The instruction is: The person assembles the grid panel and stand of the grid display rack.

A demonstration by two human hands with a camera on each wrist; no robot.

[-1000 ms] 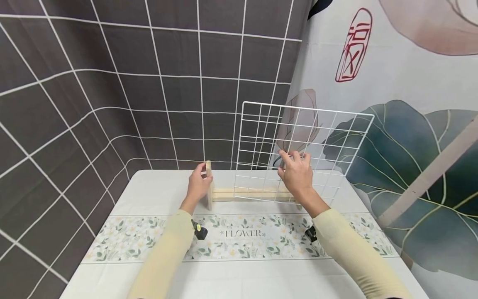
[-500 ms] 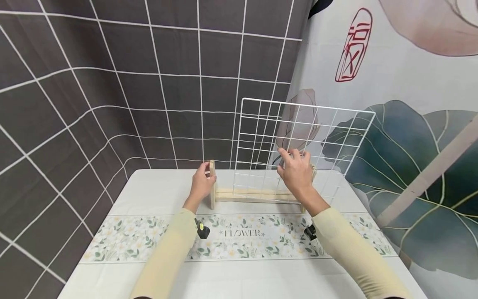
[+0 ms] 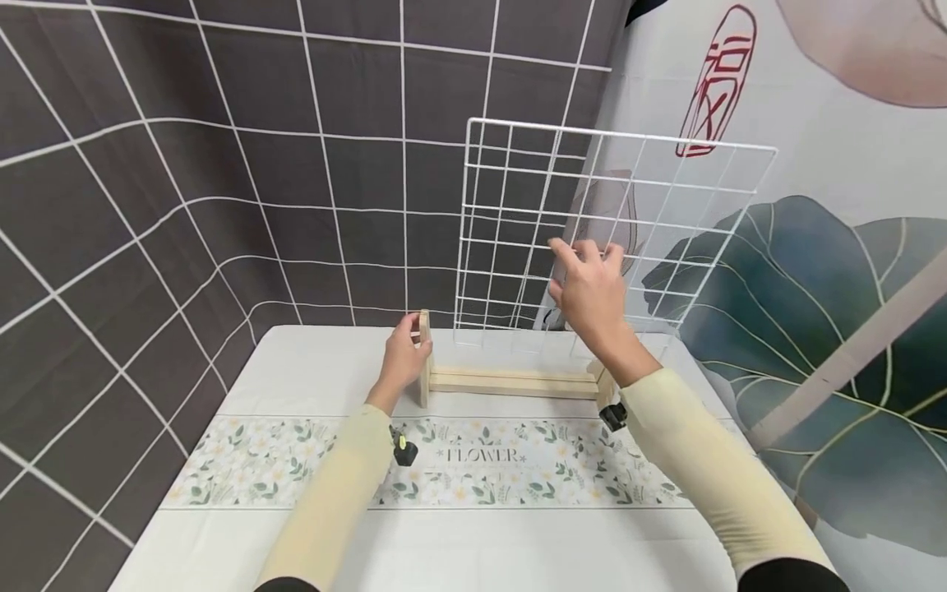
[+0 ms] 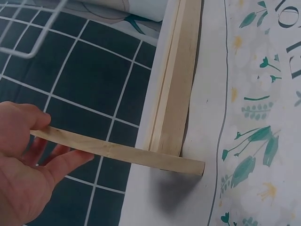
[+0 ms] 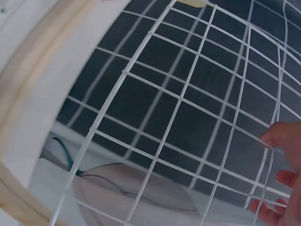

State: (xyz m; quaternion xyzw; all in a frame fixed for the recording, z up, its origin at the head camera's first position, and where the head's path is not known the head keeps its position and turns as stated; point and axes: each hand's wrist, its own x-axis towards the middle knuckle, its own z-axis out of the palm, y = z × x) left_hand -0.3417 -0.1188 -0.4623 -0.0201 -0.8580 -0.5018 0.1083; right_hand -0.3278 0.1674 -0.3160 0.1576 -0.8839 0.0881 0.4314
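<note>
A pale wooden stand has a crossbar (image 3: 514, 385) between two upright end boards. My left hand (image 3: 402, 358) pinches the upper part of its left end board (image 3: 425, 370) between thumb and fingers; the left wrist view gives the same grip on the end board (image 4: 117, 151). My right hand (image 3: 594, 300) holds a white wire grid panel (image 3: 621, 135) by its inner wires, seen close in the right wrist view, where fingers (image 5: 287, 179) curl around the wires. The panel hangs tilted above and behind the crossbar, apart from it. The right end board (image 3: 605, 385) is partly hidden by my right forearm.
A white table (image 3: 473, 543) bears a floral printed band (image 3: 281, 460) marked FLOWER in front of the stand. Behind it hangs a dark cloth with white grid lines (image 3: 355, 99). To the right is a leaf-patterned curtain (image 3: 806, 279).
My right hand has lifted the grid panel up, and its lower edge has risen clear of the crossbar. My left hand has shifted slightly right with the end board.
</note>
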